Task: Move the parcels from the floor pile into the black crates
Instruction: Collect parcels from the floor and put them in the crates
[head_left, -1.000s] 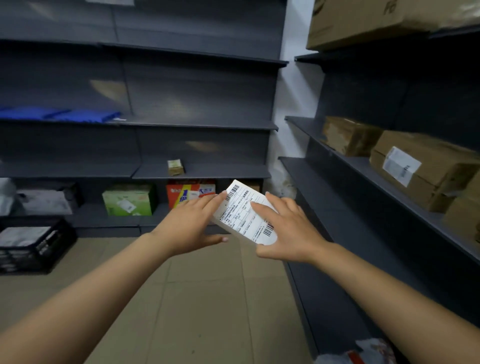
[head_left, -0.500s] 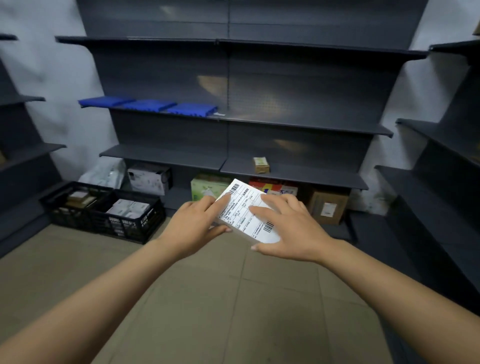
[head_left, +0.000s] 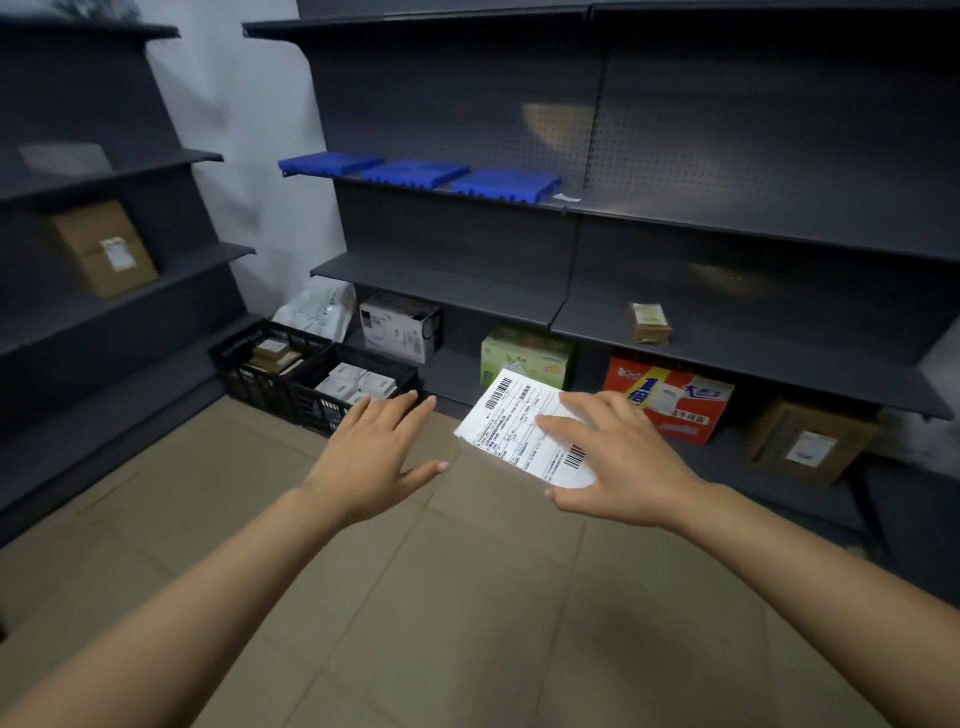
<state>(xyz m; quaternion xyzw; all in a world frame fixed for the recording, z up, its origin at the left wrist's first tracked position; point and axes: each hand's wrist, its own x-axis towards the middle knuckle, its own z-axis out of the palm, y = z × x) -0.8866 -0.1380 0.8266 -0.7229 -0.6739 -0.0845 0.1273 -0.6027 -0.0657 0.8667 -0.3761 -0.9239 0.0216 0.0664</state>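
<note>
A flat white parcel (head_left: 514, 421) with a barcoded shipping label is held in the air by my right hand (head_left: 623, 457), fingers lying across its top and thumb at its near edge. My left hand (head_left: 379, 452) hovers just left of the parcel with fingers spread, touching nothing. Two black crates stand side by side on the floor at the left, against the shelving. The left crate (head_left: 244, 382) holds brown packets. The right crate (head_left: 322, 410) holds white packets and lies just beyond my left hand's fingertips.
Dark metal shelving (head_left: 436, 283) lines the back and both sides. On the bottom shelf sit a white box (head_left: 400, 325), a green box (head_left: 524, 353), a red box (head_left: 670, 405) and a brown box (head_left: 805, 441). A white bag (head_left: 317, 309) leans behind the crates. Tan tiled floor (head_left: 467, 597) spreads in front.
My view has swung left and closer to the crates. My left hand has let go of the parcel and moved left; my right hand alone holds it now.
</note>
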